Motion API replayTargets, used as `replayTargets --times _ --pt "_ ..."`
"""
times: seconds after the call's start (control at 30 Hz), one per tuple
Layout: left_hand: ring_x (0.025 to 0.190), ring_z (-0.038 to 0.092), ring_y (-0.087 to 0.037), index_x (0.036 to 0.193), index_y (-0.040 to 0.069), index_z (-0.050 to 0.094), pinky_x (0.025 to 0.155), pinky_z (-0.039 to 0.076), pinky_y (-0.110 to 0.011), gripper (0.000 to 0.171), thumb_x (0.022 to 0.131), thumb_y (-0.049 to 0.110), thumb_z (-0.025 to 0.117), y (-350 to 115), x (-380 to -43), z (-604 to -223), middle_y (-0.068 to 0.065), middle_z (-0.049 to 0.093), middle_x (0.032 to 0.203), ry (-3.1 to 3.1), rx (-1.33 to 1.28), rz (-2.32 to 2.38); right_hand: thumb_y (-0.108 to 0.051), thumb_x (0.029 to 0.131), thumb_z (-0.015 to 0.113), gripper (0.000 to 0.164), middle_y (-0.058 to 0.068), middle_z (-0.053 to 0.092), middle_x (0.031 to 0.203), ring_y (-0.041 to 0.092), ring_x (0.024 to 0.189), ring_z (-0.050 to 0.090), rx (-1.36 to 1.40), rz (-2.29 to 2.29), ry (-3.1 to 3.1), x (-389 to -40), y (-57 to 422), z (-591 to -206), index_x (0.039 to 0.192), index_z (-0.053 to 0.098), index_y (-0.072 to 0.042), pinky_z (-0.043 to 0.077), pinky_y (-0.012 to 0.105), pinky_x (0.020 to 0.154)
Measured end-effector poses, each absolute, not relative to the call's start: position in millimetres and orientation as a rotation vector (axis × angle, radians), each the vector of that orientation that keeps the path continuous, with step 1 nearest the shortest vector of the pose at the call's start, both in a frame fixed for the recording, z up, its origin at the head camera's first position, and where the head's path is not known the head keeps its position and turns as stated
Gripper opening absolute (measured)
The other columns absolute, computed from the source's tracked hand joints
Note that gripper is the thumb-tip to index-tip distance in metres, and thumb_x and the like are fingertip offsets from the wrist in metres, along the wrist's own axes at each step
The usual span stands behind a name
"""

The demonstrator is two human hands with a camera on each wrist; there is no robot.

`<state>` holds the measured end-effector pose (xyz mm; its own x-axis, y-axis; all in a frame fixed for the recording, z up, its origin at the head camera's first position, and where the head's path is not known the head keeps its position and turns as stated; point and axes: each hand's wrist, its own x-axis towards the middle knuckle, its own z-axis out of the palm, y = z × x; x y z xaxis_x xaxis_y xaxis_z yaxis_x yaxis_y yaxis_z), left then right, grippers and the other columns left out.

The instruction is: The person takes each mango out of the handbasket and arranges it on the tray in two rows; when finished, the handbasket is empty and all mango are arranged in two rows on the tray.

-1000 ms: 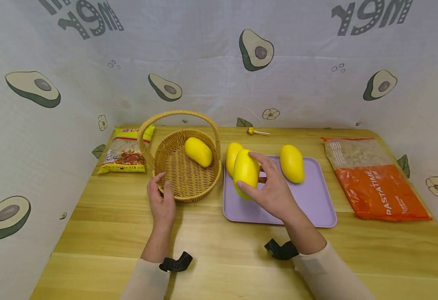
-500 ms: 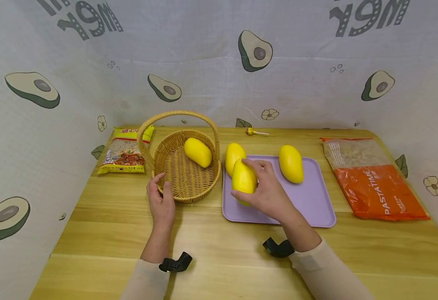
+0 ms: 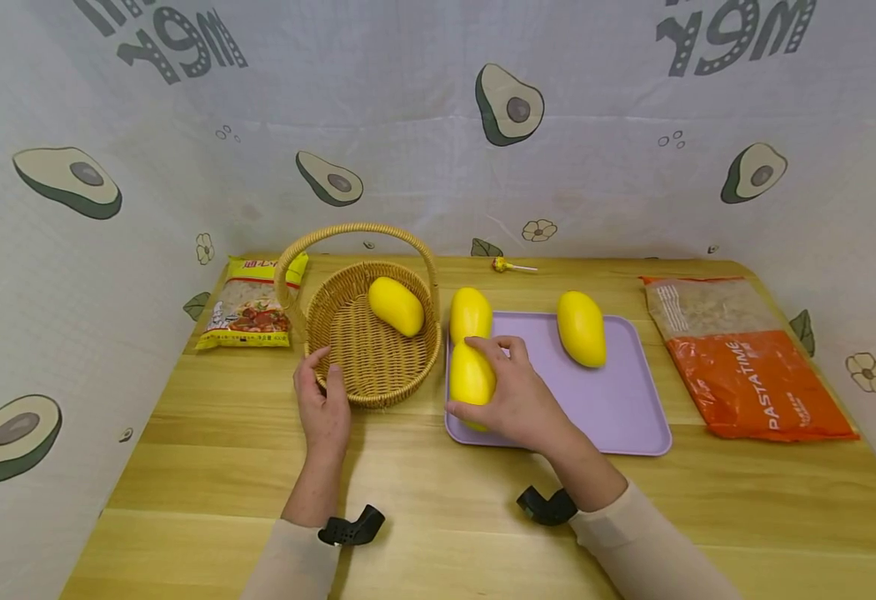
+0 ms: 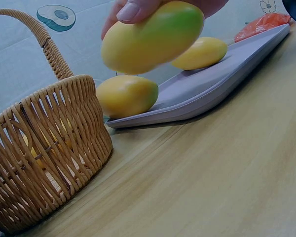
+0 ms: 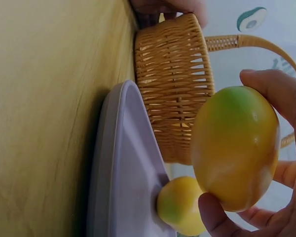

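A yellow mango with a green end is held between the thumb and fingers of my right hand, above the tray's left side. In the right wrist view, the held mango is clear of the lilac tray. Two other mangoes lie on the tray, one at its far left corner and one farther right. My left hand rests against the near left side of a wicker basket, its fingers relaxed. Inside the basket lies another mango.
Behind the basket's left side lies a yellow food bag. An orange pasta bag is right of the tray. A lollipop lies near the table's back edge. The basket's tall handle arches above it.
My right hand has carried the mango toward the person and slightly left, lower over the tray's left side. My left hand and the basket have stayed in place.
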<state>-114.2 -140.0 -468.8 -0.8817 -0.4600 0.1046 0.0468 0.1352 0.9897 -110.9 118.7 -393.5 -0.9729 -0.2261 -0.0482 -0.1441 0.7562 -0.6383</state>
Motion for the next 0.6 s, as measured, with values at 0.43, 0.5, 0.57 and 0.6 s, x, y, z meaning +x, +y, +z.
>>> replayTargets --times 0.43,0.5,0.57,0.6 --pt "0.143 0.035 -0.028 0.135 0.004 0.055 0.117 0.026 -0.049 0.032 0.104 0.013 0.05 -139.8 -114.7 -469.0 -0.016 0.042 0.147 -2.03 0.393 -1.791 -0.052 0.074 0.087 0.091 0.019 0.041 0.141 0.029 0.095 0.062 -0.359 -0.846 2.834 -108.0 116.0 -399.3 0.149 0.046 -0.021 0.054 0.046 0.083" --pt "0.145 0.033 -0.029 0.135 0.004 0.055 0.119 0.025 -0.05 0.033 0.104 0.013 0.05 -139.9 -114.5 -468.8 -0.016 0.042 0.148 -2.034 0.395 -1.791 -0.052 0.075 0.086 0.091 0.019 0.041 0.141 0.029 0.095 0.062 -0.367 -0.837 2.832 -107.7 116.0 -399.7 0.149 0.046 -0.021 0.054 0.046 0.082" --pt "0.147 0.031 -0.028 0.135 0.004 0.055 0.12 0.024 -0.05 0.033 0.104 0.013 0.05 -140.1 -114.6 -468.8 -0.016 0.042 0.148 -2.043 0.393 -1.787 -0.053 0.075 0.086 0.091 0.019 0.041 0.141 0.028 0.096 0.062 -0.373 -0.824 2.832 -107.6 116.2 -400.0 0.15 0.045 -0.02 0.054 0.046 0.083" --pt "0.147 0.032 -0.028 0.135 0.004 0.055 0.119 0.024 -0.05 0.033 0.104 0.013 0.05 -140.0 -114.4 -468.5 -0.016 0.042 0.148 -2.045 0.392 -1.787 -0.053 0.075 0.086 0.091 0.02 0.041 0.141 0.029 0.096 0.062 -0.376 -0.817 2.833 -107.6 116.2 -400.1 0.15 0.045 -0.02 0.054 0.046 0.083"
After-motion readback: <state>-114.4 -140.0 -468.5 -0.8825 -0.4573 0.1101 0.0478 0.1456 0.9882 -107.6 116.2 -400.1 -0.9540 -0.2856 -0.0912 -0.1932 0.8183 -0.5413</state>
